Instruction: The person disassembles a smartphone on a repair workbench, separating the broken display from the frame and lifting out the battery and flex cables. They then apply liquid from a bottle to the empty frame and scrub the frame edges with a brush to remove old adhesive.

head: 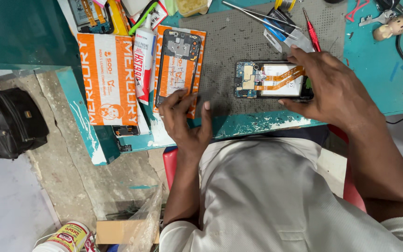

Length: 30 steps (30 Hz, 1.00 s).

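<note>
Two hands on an opened phone at a teal worktop.
Right hand, grip clamped on opened phone, frame centre; left hand, fingers apart, touches phone frame.

**Bench layout, seen from above**

Opened phone lying flat on the work mat, near the front edge of the table. Right hand over the phone's right end, fingers at its far and near edges. Left of the phone, on a flat box, a phone frame; left hand at that frame's near end. Further left, an adhesive tube, then a larger box overhanging the table edge. Behind the phone, tweezers and a screwdriver. Far right corner: a small figurine. On the floor left of the table, a bag.
</note>
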{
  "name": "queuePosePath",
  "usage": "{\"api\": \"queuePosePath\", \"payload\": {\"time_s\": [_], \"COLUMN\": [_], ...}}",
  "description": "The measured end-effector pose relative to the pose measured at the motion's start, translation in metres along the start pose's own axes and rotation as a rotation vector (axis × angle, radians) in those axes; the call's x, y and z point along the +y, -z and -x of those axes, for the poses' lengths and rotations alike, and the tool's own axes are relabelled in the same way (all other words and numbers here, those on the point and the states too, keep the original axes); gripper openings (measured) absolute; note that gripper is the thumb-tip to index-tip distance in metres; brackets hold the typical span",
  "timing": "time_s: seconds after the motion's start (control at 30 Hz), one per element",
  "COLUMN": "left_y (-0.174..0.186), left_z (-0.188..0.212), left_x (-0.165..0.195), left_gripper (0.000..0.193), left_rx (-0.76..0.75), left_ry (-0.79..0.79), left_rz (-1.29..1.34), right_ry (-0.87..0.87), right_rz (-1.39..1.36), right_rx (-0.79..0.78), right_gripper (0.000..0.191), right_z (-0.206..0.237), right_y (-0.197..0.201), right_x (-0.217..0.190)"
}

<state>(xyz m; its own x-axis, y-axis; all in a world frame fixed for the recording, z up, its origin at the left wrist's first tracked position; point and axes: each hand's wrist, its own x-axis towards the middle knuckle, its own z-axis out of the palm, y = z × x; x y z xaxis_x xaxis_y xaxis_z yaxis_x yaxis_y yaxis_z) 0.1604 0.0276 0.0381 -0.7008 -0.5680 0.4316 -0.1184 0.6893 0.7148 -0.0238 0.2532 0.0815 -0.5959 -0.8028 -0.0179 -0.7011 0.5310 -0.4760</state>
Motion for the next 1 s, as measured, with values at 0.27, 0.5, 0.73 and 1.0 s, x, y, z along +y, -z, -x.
{"api": "queuePosePath", "payload": {"time_s": [0.27, 0.5, 0.73, 1.0], "left_y": [-0.025, -0.057, -0.082, -0.067], "left_z": [0.029, 0.037, 0.012, -0.011], "left_x": [0.007, 0.02, 0.04, 0.036], "left_gripper": [0.029, 0.049, 0.101, 0.091], "left_rx": [0.037, 0.118, -0.057, -0.189], "left_ry": [0.281, 0.645, 0.882, 0.564], "left_rz": [0.695, 1.381, 2.325, 2.142], "right_ry": [0.071, 0.014, 0.088, 0.1], "right_rz": [0.042, -0.262, -0.648, -0.282], "right_rx": [0.104, 0.211, 0.309, 0.332], "right_gripper": [0.098, 0.096, 0.093, 0.067], "right_z": [-0.007, -0.002, -0.007, 0.011], "right_y": [-0.01, -0.024, -0.043, -0.01], "right_x": [0.0, 0.003, -0.047, -0.06]}}
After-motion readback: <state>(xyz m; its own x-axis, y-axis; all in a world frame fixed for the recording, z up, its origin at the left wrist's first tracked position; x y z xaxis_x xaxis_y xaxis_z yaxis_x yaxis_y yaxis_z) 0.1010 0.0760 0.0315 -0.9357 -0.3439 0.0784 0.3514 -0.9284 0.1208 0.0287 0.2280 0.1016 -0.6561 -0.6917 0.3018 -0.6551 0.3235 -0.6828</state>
